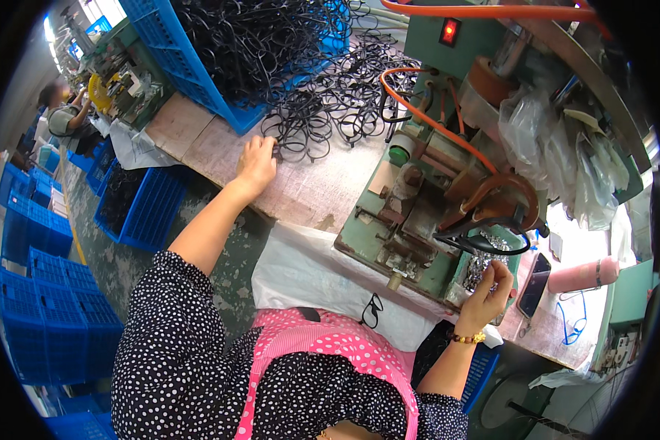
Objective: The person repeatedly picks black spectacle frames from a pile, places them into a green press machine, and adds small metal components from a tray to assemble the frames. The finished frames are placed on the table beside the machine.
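Observation:
My left hand (pixel 257 167) rests at the near edge of a tangled heap of black glasses frames (pixel 308 121) on the worktop. Its fingers are curled, and a dark frame part shows at their right side. Over on the right, my right hand (pixel 489 293) is bent over a tray of small silvery metal parts (pixel 482 268), thumb and fingers drawn together. What lies between them is too small to tell. Between my hands stands a green bench machine (pixel 411 242). A single black glasses frame (pixel 372 312) lies on the white cloth (pixel 293 264) at my lap.
A blue crate (pixel 191 66) full of black frames tilts over the worktop (pixel 301 192). Orange hoses (pixel 433 110) and plastic bags (pixel 543 139) hang about the machine. A phone (pixel 534 284), pink bottle (pixel 583 275) and blue glasses (pixel 576 323) lie right. Blue crates (pixel 66 308) and a person (pixel 70 121) are left.

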Available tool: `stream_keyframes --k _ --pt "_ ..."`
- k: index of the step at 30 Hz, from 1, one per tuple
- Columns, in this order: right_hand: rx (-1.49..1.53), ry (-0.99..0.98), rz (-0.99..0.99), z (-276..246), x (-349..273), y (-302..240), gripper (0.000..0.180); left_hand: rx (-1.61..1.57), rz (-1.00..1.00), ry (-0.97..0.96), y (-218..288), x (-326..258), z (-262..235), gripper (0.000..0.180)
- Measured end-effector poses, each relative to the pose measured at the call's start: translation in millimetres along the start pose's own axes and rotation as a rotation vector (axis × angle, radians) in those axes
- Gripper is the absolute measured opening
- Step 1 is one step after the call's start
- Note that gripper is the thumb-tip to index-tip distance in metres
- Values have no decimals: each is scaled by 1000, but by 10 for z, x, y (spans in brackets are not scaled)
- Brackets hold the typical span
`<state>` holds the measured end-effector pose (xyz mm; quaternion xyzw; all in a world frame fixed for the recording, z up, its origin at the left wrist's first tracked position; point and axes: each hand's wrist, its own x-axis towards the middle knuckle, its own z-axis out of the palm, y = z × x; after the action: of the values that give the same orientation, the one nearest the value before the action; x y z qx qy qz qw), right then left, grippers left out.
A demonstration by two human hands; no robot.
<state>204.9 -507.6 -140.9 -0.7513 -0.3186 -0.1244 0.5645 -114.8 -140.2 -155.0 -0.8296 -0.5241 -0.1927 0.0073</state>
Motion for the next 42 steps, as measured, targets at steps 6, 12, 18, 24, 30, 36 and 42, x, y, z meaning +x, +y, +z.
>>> stream_keyframes --k 6,12,18,24,30,36,42 --pt "-54 -7 -107 -33 8 -42 9 -313 -2 -126 270 -174 71 28" --pt "-84 -55 -156 -65 22 -45 12 -485 -108 -125 479 -142 -217 45" --pt "-71 -49 -186 -70 22 -24 11 -1222 -209 -416 807 -364 -682 27" --pt "14 -84 -136 -137 77 -116 13 -1466 7 -261 1322 -676 -1269 17" --pt "225 -85 -38 -45 199 -427 15 -1681 249 -176 1915 -780 -1540 18" --pt "594 -263 61 101 284 -948 18 -1743 465 -416 2003 -719 -1689 20" --pt "722 -370 138 332 218 -1220 43 -1645 374 -53 2049 -499 -1609 20"
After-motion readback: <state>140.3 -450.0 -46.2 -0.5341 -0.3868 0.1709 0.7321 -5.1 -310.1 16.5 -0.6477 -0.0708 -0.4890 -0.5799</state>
